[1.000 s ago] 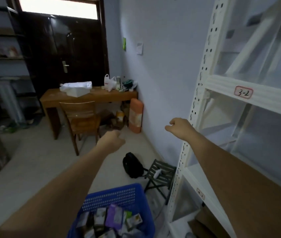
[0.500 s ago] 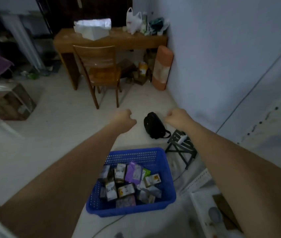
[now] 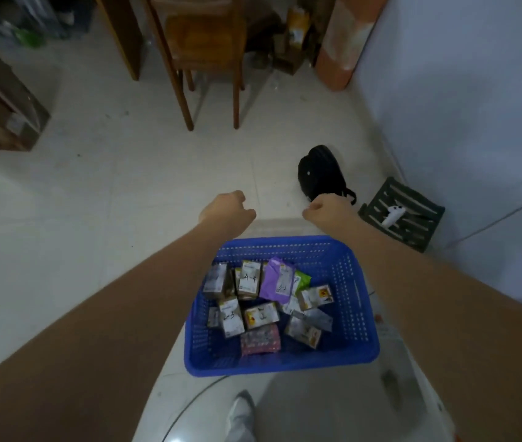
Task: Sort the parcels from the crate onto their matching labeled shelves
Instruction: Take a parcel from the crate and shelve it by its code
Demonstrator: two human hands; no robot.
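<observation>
Parcels (image 3: 261, 301) sit jumbled in the blue crate (image 3: 357, 301) on the floor, small cartons with handwritten codes plus a purple pouch (image 3: 276, 279). The cartons look light and stiff, easy to pinch across two flat sides; the pouch looks soft and slick, better taken by its edge. Both arms reach out past the crate's far rim: left hand (image 3: 226, 210) and right hand (image 3: 328, 208) curled into loose fists, holding nothing. A black bag (image 3: 318, 170) lies beyond.

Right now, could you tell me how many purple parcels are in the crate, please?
1: the purple parcel lies at the far middle of the blue crate, atop other boxes; more could be buried.
</observation>
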